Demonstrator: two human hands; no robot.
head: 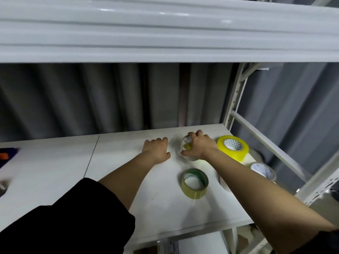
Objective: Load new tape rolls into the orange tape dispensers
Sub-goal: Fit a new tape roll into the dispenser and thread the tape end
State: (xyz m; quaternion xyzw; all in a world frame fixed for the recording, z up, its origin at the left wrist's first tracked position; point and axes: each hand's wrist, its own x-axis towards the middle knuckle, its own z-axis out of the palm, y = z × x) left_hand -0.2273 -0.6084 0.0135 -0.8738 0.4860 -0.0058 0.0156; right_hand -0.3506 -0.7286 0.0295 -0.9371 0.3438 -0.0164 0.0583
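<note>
Several tape rolls lie on the white shelf board (128, 180). My right hand (199, 146) grips a clear tape roll (187, 148) standing on edge, fingers curled over its top and thumb at its lower side. A thick yellow roll (233, 148) lies flat just right of that hand. A thin yellowish roll with a green core (194, 183) lies flat nearer to me. Another clear roll (263, 170) sits at the shelf's right edge, partly hidden by my right forearm. My left hand (156, 150) rests knuckles-up on the shelf, fingers curled, holding nothing.
A white shelf beam (165, 30) hangs overhead across the top. A white perforated upright and brace (236, 99) stand at the right. At the far left edge lies a blurred dark and orange object (7, 155). Grey curtain folds (91, 98) hang behind the shelf.
</note>
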